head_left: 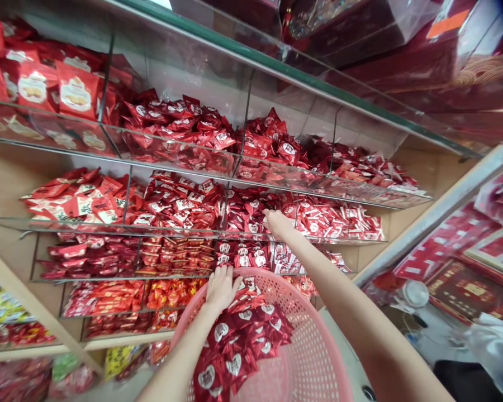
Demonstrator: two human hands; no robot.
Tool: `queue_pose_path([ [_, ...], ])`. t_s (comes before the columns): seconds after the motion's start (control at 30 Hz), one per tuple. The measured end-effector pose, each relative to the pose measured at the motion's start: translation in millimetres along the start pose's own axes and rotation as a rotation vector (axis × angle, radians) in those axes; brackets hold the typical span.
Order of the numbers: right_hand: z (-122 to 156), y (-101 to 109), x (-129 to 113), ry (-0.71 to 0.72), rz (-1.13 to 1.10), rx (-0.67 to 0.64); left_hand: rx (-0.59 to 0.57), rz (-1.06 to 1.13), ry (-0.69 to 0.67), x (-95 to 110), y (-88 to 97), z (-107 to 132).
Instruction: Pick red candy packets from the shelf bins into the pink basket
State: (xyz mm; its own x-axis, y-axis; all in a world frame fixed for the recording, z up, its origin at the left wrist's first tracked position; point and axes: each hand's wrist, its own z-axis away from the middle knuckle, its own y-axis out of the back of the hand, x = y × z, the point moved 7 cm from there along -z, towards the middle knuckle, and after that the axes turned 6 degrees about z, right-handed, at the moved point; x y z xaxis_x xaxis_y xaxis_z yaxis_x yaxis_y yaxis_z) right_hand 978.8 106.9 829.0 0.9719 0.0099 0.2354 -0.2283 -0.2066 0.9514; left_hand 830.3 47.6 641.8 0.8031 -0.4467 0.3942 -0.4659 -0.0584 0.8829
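My left hand (222,288) rests at the top of a pink perforated plastic basket (314,329) and appears to grip its rim. Inside the basket lies a heap of glossy dark-red packets with white heart-shaped labels (238,340). My right hand (278,223) reaches over the basket, its bunched fingertips at the front edge of a glass shelf bin (260,209) full of loose red packets. Whether those fingers hold a packet is hidden. Both forearms are bare.
Tiers of glass-fronted bins (171,201) with red wrapped goods fill the wall ahead, in light wooden shelving (33,301). Yellow packets (123,360) sit low at left. Large dark-red boxes (402,44) stand overhead, and red gift packaging (465,285) lines the right side.
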Motion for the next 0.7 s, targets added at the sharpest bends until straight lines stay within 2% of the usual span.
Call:
queue_pose_path([
  [0.17, -4, -8, 2, -0.027, 0.001, -0.039, 0.015, -0.018, 0.012, 0, 0.4, 0],
  [0.5, -3, -7, 8, -0.064, 0.008, -0.027, 0.0, -0.016, 0.01, 1, -0.3, -1],
  [0.6, 0, -2, 8, -0.041, -0.02, 0.021, -0.005, -0.01, 0.013, 1, -0.9, -1],
  [0.7, 10, 18, 10, -0.028, -0.155, 0.179, -0.004, -0.009, 0.011, 1, -1.1, -1],
])
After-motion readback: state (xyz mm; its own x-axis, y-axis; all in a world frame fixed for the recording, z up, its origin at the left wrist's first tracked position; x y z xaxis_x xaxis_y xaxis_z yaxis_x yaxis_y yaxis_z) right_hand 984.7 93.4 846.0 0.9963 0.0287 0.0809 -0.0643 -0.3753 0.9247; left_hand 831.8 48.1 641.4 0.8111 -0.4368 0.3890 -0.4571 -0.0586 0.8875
